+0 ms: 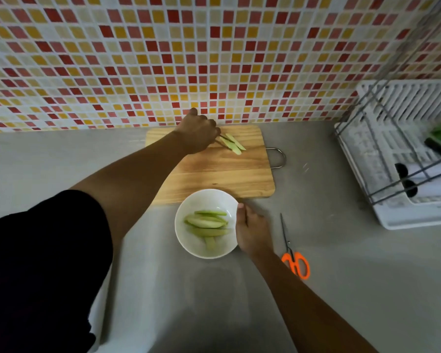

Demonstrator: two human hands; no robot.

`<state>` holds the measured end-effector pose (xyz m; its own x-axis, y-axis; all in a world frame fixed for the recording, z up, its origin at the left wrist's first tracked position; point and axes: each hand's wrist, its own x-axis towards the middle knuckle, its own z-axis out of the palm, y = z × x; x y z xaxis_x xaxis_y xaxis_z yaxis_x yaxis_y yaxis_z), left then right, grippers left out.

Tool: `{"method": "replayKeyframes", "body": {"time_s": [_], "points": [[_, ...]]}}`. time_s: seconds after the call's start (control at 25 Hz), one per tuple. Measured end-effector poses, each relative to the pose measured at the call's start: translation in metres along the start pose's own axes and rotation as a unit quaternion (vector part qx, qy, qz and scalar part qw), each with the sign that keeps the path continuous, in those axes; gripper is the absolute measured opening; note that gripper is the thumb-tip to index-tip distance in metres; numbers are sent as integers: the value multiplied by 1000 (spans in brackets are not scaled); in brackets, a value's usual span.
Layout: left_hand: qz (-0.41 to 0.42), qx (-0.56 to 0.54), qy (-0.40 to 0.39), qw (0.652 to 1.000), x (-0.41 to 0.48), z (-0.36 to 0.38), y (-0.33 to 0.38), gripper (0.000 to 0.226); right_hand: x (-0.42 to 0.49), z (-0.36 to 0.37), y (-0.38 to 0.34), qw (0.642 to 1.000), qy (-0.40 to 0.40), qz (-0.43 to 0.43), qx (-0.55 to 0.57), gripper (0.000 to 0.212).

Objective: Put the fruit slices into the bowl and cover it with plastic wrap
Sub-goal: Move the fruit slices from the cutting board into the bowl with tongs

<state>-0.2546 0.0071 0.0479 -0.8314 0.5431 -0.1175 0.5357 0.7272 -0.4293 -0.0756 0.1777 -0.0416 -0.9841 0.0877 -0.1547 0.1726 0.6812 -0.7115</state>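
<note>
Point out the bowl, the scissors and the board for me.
bowl point(201, 197): head view, bare inner wall at the far side.
scissors point(293, 257): head view, orange handle.
board point(227, 174): head view, bare wood near the middle.

At 12 o'clock we face a wall point(214, 47) of small red, orange, cream and white mosaic tiles. Below it, a grey countertop point(341, 276) runs toward 6 o'clock. At 3 o'clock stands a white dish rack point(405, 149). The light is dim.
</note>
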Motion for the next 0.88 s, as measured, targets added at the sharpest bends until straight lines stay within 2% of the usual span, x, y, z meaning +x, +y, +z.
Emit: {"method": "replayKeyframes", "body": {"time_s": [0.28,0.4,0.52,0.72,0.8,0.88], "points": [[-2,-53,-50,997,-7,-8,-6,32,-1,-2,-2,1000,1,-8,-10,44],[-4,-107,-45,993,-23,-8,-10,32,-1,-2,-2,1000,7,-8,-11,46],[-43,-218,-28,975,-44,-6,-19,31,-1,-1,-3,1000,7,-6,-13,47],[-77,-311,-47,946,-64,-1,-25,28,-1,-2,-3,1000,-3,-1,-19,49],[-88,-363,-69,925,-64,-1,-20,27,-1,-2,-3,1000,-6,-1,-21,49],[-81,-371,-109,919,-63,0,-11,27,-1,-3,-3,1000,-8,4,-17,49]]}}
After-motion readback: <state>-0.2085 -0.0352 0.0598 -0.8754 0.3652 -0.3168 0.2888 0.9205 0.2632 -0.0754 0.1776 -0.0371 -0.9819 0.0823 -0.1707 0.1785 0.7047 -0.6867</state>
